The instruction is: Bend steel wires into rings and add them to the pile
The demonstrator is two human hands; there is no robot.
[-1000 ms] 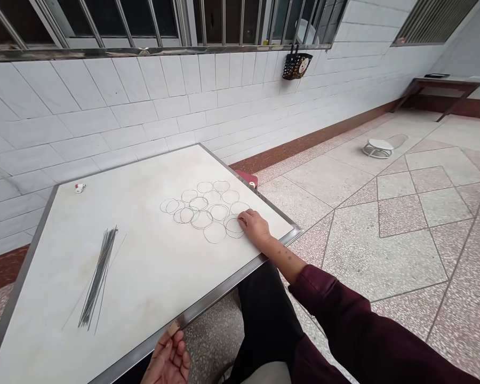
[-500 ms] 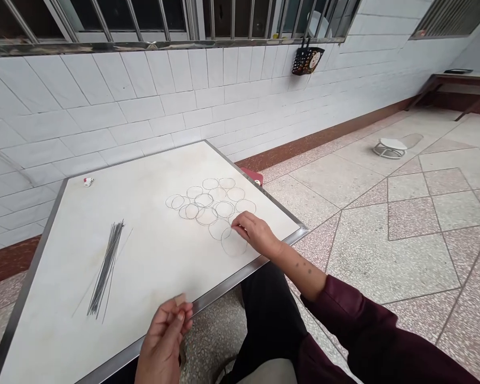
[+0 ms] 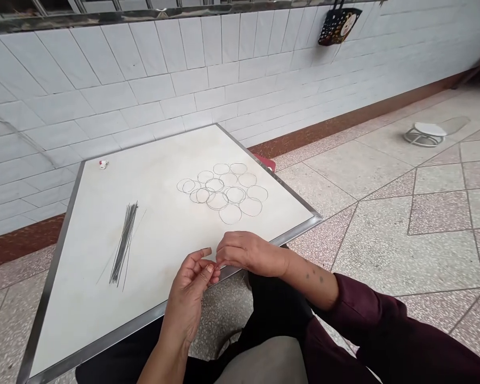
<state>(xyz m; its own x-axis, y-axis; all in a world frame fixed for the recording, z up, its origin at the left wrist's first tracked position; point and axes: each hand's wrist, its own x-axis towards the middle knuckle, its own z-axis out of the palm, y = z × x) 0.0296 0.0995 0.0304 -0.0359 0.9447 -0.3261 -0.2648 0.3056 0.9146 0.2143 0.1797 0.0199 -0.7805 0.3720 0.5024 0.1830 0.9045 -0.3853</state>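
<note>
Head view: pinching narrowly with left hand (image 3: 191,285) and right hand (image 3: 251,254), probably working a wire ring too thin to confirm; apparently needing steady control next; facing other rings (image 3: 226,194) lying on table (image 3: 84,298).

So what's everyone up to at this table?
One person is working bare-handed: the left hand and right hand meet at the table's near edge; anything pinched there is too fine to make out. Beyond, thin rings lie clustered, many overlapping. A bundle of straight wires lies left.
</note>
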